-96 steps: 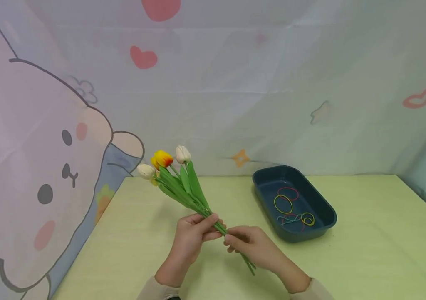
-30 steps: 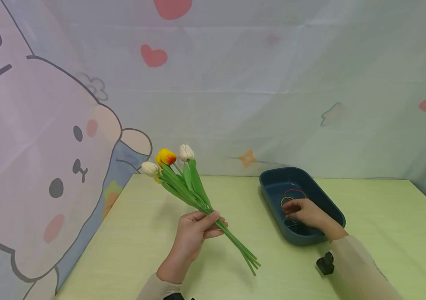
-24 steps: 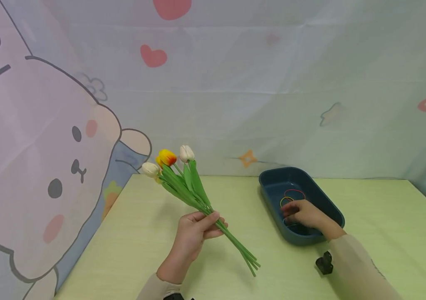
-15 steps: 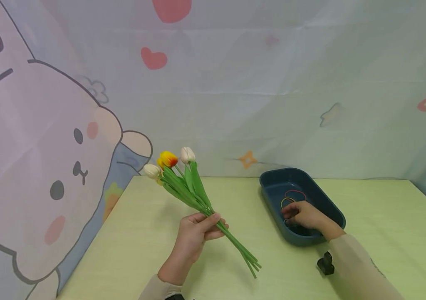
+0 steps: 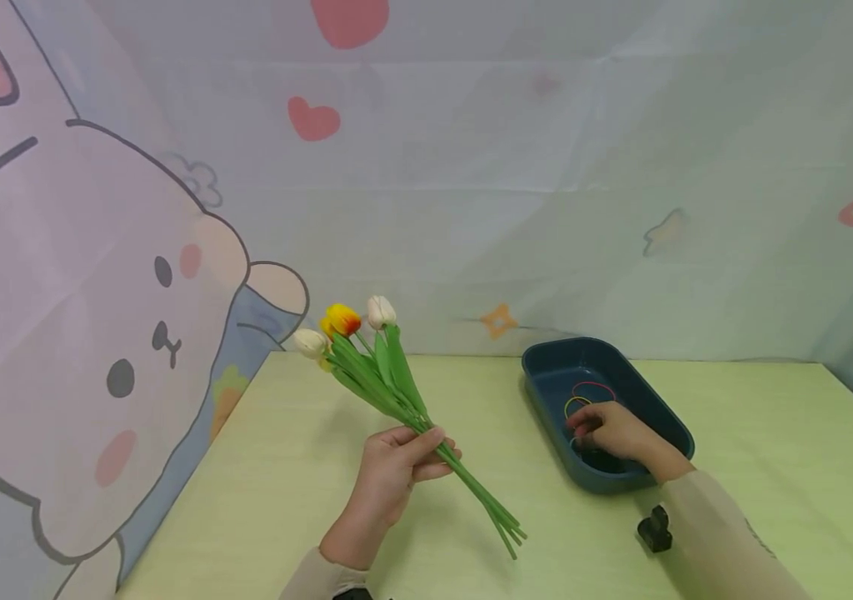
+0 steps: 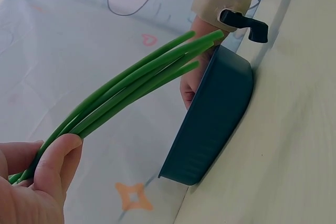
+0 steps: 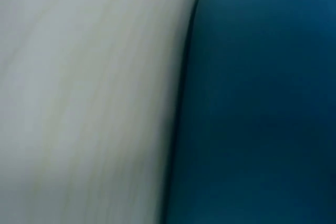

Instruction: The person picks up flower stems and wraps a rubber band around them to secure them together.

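Grips tulips [image 5: 385, 392] by the stems [image 5: 464, 475] in the left hand [image 5: 396, 471], left of the tray [image 5: 606, 481]. Wears a black mount [image 5: 655, 531] at the right sleeve [image 5: 726, 533], just in front of the tray. Has the right hand [image 5: 614, 431] in the tray, well apart from the left hand, beside a yellow band [image 5: 578, 397] and nearer than a red band [image 5: 593, 383]; cannot tell whether pinching either. Has a cartoon-printed backdrop [image 5: 471, 208] behind the tray.
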{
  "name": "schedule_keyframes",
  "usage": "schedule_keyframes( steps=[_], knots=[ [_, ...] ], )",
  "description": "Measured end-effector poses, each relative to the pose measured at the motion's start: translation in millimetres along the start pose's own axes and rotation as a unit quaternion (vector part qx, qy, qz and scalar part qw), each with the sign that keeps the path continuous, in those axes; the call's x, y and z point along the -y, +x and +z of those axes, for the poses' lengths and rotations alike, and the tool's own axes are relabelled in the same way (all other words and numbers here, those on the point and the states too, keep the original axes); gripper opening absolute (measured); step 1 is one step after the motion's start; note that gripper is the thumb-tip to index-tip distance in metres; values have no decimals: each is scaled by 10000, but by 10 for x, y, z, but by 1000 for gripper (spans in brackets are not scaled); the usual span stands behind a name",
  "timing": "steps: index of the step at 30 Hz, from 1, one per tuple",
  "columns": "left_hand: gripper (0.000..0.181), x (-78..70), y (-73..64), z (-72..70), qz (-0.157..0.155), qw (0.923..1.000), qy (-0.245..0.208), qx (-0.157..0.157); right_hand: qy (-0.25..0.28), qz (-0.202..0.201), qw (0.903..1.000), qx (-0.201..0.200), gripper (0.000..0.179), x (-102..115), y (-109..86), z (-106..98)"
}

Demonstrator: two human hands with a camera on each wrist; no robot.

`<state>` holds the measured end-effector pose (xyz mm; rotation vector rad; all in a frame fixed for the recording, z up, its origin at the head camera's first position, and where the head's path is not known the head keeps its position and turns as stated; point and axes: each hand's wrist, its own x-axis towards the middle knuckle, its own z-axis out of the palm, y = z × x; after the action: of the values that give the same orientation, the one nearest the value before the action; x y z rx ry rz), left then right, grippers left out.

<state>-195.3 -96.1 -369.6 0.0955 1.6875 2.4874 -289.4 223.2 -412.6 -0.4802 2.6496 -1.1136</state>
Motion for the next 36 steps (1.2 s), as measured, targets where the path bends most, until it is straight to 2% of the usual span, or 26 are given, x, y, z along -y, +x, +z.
schedule_keyframes(
  steps=[10,16,19,23,30,36],
  knots=[
    [15,5,12,31,-6,10000,-39,45,-329,-260,9987,-277,22,79,-105,-113],
    [23,-2,11,32,0,10000,-33,20,-288,-318,9982,-429,24,157,-147,-189],
    [24,-7,16,28,35,9999,-99,47,-320,-397,9967,-635,24,196,-166,-218],
    [16,-11,23,17,83,9998,-173,70,-439,-536,9932,-936,25,261,-195,-238],
    [12,-35,22,5,92,9995,-300,17,-242,-592,9908,-1194,32,438,-281,-283],
    [9,-76,26,-7,78,9994,-344,-27,109,-872,9886,-1225,32,605,-366,-322]
  ],
)
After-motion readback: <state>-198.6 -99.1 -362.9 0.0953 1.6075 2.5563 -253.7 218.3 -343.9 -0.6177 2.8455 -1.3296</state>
